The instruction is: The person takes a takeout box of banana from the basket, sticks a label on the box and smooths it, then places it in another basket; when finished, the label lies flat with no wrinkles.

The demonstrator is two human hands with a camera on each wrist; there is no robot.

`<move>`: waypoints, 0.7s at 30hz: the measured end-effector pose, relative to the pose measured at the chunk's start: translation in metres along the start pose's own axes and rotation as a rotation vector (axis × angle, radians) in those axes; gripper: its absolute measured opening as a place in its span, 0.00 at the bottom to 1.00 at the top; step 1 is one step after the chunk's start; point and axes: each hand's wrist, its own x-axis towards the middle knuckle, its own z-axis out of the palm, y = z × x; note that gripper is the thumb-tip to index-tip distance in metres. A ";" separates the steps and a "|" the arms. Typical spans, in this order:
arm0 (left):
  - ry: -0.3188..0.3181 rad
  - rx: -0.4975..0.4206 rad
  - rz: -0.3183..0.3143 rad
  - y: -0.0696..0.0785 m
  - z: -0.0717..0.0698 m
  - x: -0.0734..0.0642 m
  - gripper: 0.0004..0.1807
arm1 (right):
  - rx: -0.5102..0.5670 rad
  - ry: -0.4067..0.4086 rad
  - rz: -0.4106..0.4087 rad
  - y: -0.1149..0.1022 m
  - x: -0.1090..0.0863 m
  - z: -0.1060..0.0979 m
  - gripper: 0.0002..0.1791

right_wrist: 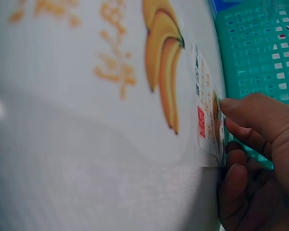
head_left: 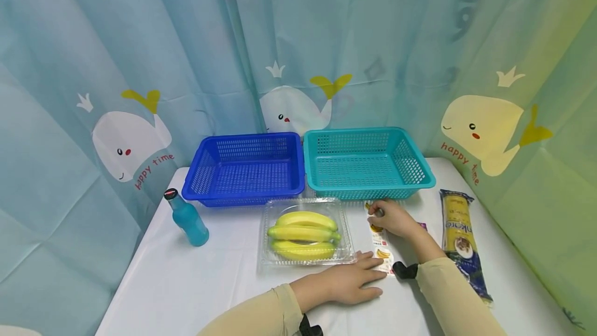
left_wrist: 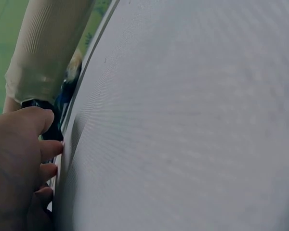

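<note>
A strip of white stickers printed with bananas (head_left: 383, 254) lies on the table right of a clear plastic box (head_left: 347, 242). Yellow bananas (head_left: 305, 235) are inside the box. My left hand (head_left: 352, 281) lies flat, fingers spread, its fingertips resting on the strip's near end and close to the box corner. With thumb and forefinger, my right hand (head_left: 395, 219) pinches a banana sticker (right_wrist: 216, 115) at the strip's far end, just before the teal basket. The other fingers of that hand are curled. In the left wrist view the strip is mostly hidden behind the left hand (left_wrist: 19, 163).
A blue basket (head_left: 198, 196) and a teal basket (head_left: 373, 194) stand side by side at the back. At left stands a blue bottle (head_left: 190, 222). A yellow and navy food packet (head_left: 462, 237) lies at right. A purple item (head_left: 422, 226) is partly hidden behind the right wrist.
</note>
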 end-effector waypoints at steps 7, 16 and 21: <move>-0.011 -0.006 0.000 0.001 -0.003 -0.001 0.27 | -0.006 0.003 -0.006 -0.002 0.000 -0.001 0.03; -0.015 -0.006 -0.003 -0.001 -0.001 0.001 0.28 | -0.019 0.012 -0.013 -0.002 0.000 -0.001 0.07; -0.012 0.004 -0.003 -0.001 0.000 0.001 0.28 | -0.027 -0.014 0.010 -0.005 -0.001 -0.001 0.15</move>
